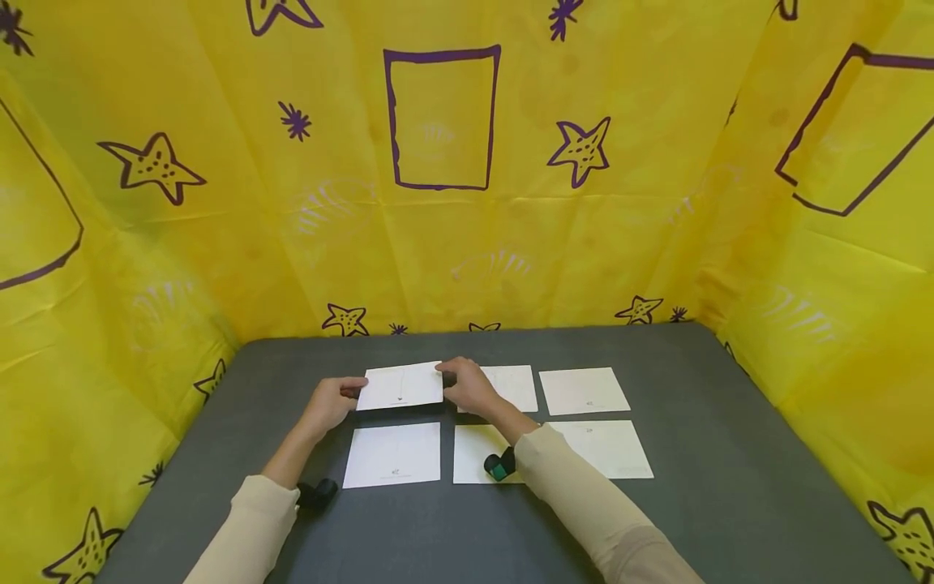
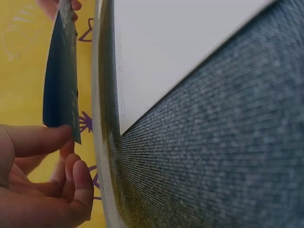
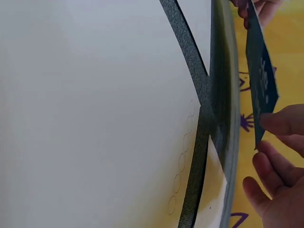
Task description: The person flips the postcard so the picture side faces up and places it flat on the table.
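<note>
Between both hands a postcard (image 1: 400,385) is held up off the table, its white back toward the head camera. The other face, dark blue with pale marks, shows on the postcard (image 2: 61,76) in the left wrist view. My left hand (image 1: 332,403) pinches its left edge between thumb and fingers. At the right edge my right hand (image 1: 470,389) pinches it near the corner, as the thumb (image 3: 282,121) shows in the right wrist view. Just behind the right hand, a white card (image 1: 514,388) lies partly covered by it.
More white cards lie face down in two rows: a back right card (image 1: 584,392), a front left card (image 1: 392,456), a front middle card (image 1: 470,454) under the right forearm, and a front right card (image 1: 609,448). Yellow patterned cloth (image 1: 438,251) surrounds the dark grey table (image 1: 409,535).
</note>
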`<state>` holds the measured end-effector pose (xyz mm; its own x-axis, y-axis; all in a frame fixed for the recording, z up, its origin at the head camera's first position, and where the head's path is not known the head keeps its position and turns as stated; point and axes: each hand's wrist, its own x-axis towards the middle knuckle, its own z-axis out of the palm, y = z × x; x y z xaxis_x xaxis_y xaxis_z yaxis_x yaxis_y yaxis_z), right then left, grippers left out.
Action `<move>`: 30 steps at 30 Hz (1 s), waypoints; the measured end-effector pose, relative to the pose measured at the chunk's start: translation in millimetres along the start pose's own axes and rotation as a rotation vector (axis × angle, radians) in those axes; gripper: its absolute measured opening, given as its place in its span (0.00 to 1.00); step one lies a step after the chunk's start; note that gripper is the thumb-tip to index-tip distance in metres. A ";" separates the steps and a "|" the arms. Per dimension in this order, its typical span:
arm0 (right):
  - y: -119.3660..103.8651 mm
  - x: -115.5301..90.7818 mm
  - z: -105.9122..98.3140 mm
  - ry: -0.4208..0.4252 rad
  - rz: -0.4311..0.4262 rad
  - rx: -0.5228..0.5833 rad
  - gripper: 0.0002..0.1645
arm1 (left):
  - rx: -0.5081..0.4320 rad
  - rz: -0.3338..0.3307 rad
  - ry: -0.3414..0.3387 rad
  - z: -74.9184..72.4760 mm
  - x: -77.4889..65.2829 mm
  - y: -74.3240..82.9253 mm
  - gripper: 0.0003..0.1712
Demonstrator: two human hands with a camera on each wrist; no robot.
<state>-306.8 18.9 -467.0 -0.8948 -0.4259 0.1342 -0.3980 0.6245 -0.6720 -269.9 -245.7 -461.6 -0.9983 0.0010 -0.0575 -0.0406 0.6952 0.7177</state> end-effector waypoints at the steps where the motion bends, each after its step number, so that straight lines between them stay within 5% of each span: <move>1: 1.2 -1.1 -0.2 0.013 0.004 0.005 0.28 | -0.009 0.007 -0.005 0.3 -0.4 -0.5 0.23; 5: 4.9 -4.0 -2.1 0.067 0.013 0.054 0.22 | -0.043 0.035 -0.012 1.2 -1.7 -2.9 0.21; 16: 3.1 -3.2 -5.6 0.178 0.021 0.212 0.11 | -0.148 0.039 0.110 0.3 1.3 -0.6 0.17; 30: 5.2 0.9 -4.1 0.161 0.156 0.335 0.08 | -0.235 -0.013 0.210 0.1 -0.5 0.2 0.18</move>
<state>-310.5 24.4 -467.3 -0.9700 -0.2184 0.1065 -0.1909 0.4141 -0.8900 -269.4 -245.5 -461.4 -0.9832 -0.1727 0.0594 -0.0375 0.5093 0.8598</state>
